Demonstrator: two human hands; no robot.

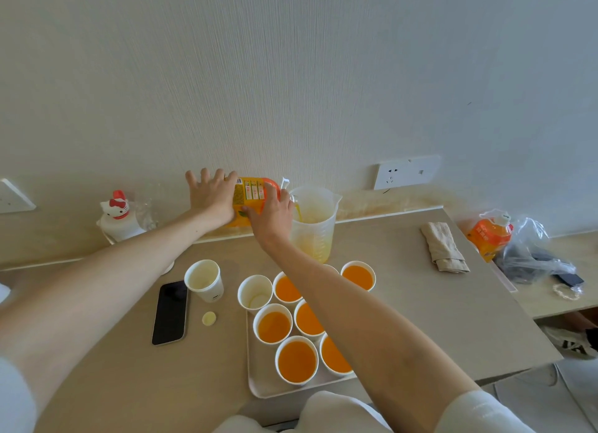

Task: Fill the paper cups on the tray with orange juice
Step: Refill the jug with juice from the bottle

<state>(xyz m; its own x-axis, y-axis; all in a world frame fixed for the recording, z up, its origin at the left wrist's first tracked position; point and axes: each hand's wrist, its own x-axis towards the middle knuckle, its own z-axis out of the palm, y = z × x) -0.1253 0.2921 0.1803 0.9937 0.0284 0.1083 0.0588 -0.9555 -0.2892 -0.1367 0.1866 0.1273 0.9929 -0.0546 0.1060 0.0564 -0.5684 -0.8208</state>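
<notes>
- At the back of the counter, near the wall, what are the hands doing?
- Both hold a juice bottle (250, 193) tipped on its side over a clear measuring jug (315, 225). The right hand (275, 215) wraps its fingers round the bottle near the neck, steering the mouth over the jug's rim. The left hand (210, 196) presses flat against the bottle's base, fingers straight and spread, likely to steady the weight. A thin stream of juice runs into the jug.
- Where are the cups?
- On a pale tray (259, 387) at the near edge, under the right forearm. At least six paper cups (297, 361) hold orange juice. One empty cup (255, 292) stands at the tray's far left corner. Filling the jug probably makes pouring into it easier.
- And the rest of the surface?
- A beige counter (420, 303). Left of the tray stand another white cup (204, 279), a small round cap (209, 318) and a dark phone (170, 313). A folded cloth (443, 248) lies to the right, with a second orange bottle (490, 235) beside a plastic bag (534, 248). A cat-shaped bottle (118, 217) stands far left. Behind is a pale textured wall with a socket (406, 172).
</notes>
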